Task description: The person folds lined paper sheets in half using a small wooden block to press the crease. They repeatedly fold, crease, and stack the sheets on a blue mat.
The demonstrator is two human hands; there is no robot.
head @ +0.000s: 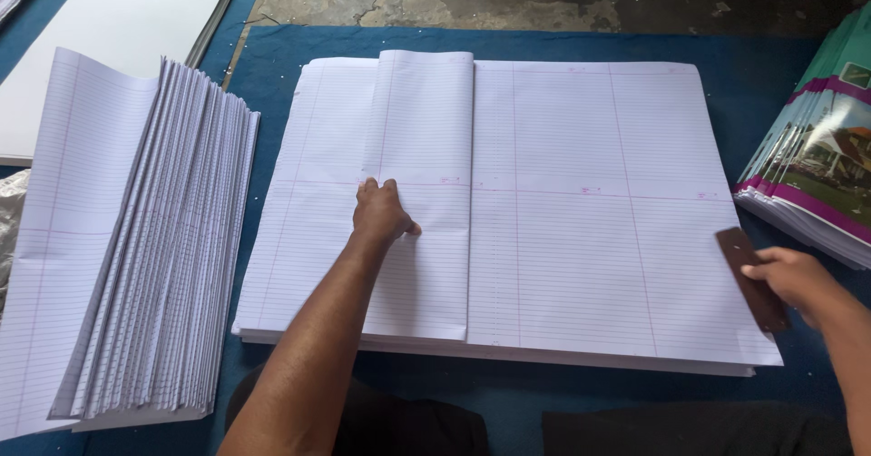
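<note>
Centrally, the ruled paper stack [581, 211] lies on the blue mat [753, 84]. Left hand [381, 213] presses flat, fingers together, on its folded sheet [422, 193]. Right hand [798, 279] grips a brown wooden strip [746, 270] at the stack's right edge.

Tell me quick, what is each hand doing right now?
Left hand: holds nothing, fingers pressing flat on the folded ruled sheet.
Right hand: closed around a flat brown tool at the edge of the paper stack.

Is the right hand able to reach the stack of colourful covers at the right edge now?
Probably yes: the right hand, holding a brown flat tool, lies just beside the cover stack, with nothing between them.
</note>
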